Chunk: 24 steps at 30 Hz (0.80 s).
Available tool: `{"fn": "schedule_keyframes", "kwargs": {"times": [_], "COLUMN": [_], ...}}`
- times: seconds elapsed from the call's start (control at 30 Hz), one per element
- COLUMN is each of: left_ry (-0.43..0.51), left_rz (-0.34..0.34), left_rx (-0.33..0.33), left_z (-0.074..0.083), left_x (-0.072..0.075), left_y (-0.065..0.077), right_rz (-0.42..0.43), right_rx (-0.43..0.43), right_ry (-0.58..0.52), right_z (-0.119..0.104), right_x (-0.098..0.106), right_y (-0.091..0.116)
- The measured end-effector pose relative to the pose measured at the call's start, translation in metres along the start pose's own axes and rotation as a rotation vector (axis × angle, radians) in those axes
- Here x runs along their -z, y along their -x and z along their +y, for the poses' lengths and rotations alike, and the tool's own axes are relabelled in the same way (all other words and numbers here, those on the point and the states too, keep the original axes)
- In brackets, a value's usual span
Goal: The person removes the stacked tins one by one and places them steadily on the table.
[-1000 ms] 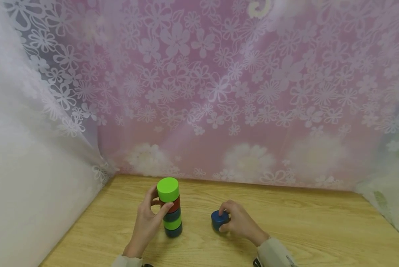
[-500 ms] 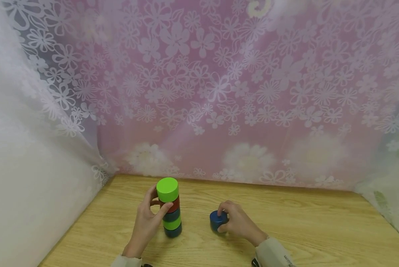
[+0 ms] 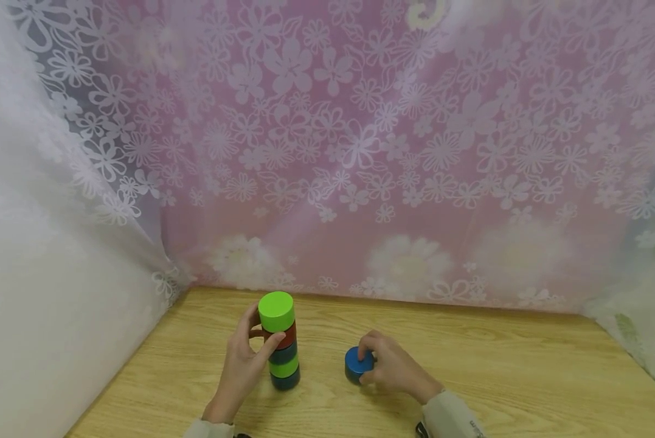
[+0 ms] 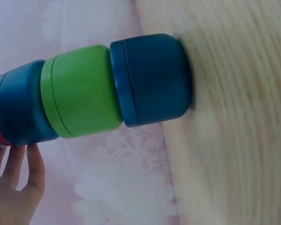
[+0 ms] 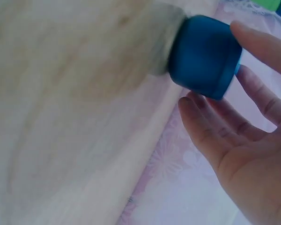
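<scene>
A pink curtain (image 3: 327, 152) with white flowers is hanging behind a wood-grained worktop (image 3: 502, 365), its lower part meeting the far edge. A white cloth (image 3: 48, 274) is bordering the left side; a pale drape (image 3: 641, 304) with green leaves is bordering the right.

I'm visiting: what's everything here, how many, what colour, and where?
Stacked green jars: two, green, top and fourth down
Stacked red jar: one, red, second down
Stacked blue jars: two, dark blue, third down and bottom
Loose blue jar: one, blue, right of those
Table: one, pale wood-grain, underneath
Flowered sheeting: count unclear, pink and white, behind and beside
Dark bits: two, black, beside the sleeves, unidentifiable
Sleeves: two, beige, head view's bottom edge
Left grip: one, bare hand, on the stacked red jar
Right grip: one, bare hand, on the loose blue jar
</scene>
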<state>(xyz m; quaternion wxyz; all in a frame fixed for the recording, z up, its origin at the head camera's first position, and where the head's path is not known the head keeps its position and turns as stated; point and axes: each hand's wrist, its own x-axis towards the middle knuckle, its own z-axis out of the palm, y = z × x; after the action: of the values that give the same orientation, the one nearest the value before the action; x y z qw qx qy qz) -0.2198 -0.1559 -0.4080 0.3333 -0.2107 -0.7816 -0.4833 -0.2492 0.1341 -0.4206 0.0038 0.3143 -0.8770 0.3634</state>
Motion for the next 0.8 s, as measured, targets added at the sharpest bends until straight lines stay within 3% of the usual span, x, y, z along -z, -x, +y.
{"fn": "schedule_keyframes", "kwargs": {"times": [0.13,0.33,0.8], "left_ry": [0.001,-0.014,0.022], "left_rz": [-0.026,-0.065,-0.128], "left_rx": [0.038,0.051,0.119], "left_z": [0.000,-0.001,-0.002], "left_x": [0.001,0.004,0.006], "left_y": [0.000,0.000,0.002], "right_rz": [-0.005,0.058,0.142], "right_rx": [-0.020,-0.064,0.105], "right_ry": [-0.028,-0.101,-0.197], "right_z": [-0.002,-0.013,-0.027], "right_x": [0.008,0.016,0.018], "right_y": [0.000,-0.005,-0.013]}}
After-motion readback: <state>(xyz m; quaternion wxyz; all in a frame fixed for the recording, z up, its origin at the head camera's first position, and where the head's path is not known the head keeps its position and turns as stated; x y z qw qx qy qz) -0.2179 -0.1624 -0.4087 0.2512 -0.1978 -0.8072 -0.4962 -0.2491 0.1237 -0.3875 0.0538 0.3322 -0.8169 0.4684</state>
